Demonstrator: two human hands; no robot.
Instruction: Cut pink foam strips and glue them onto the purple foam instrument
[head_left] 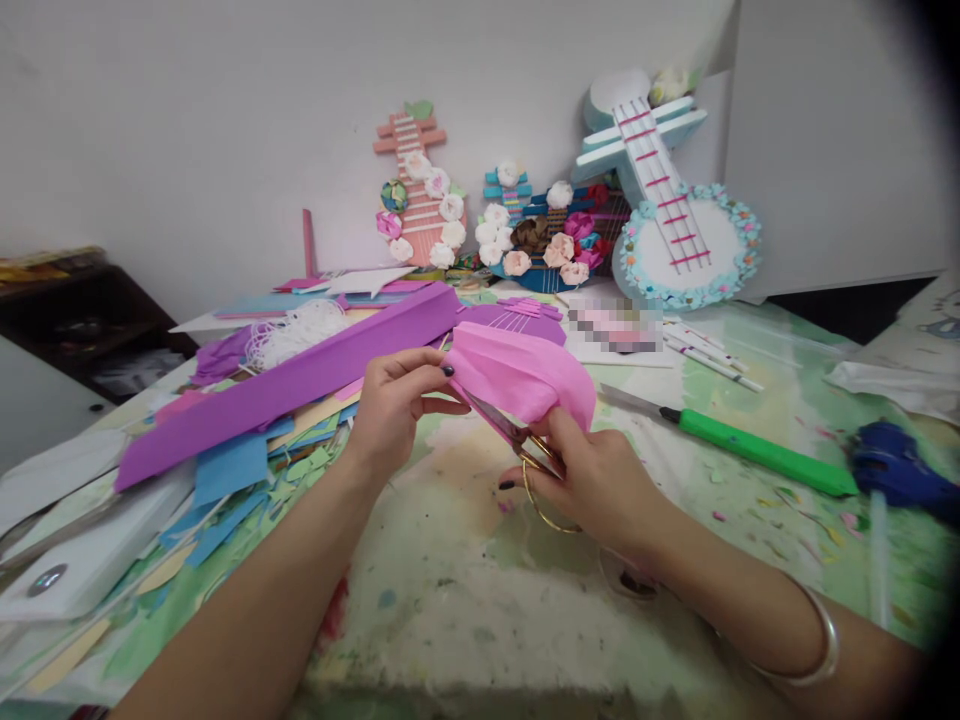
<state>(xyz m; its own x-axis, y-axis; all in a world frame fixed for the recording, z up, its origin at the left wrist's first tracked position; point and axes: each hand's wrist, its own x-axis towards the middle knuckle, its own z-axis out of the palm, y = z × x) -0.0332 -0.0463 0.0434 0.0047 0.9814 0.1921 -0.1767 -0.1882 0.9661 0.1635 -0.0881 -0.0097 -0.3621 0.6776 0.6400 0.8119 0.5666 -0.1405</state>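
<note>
A strip of pink crepe paper (517, 370) is held up above the middle of the table. My left hand (397, 405) pinches its left end between thumb and fingers. Gold-handled scissors (536, 455) are in my right hand (592, 475), fingers through the loops, and their blades lie along the lower edge of the pink paper. The blade tips point toward my left hand. Behind the paper rests a purple lute-shaped piece (517, 318) with light strings. A long folded purple paper strip (300, 375) lies to the left.
At right lie a green-handled knife (765, 450), a blue glue gun (904, 465) and white sticks (712, 355). Blue paper scraps (232, 470), white string (300, 335) and a white board (97, 550) cover the left. Flower-decorated lute models (675, 215) lean against the wall.
</note>
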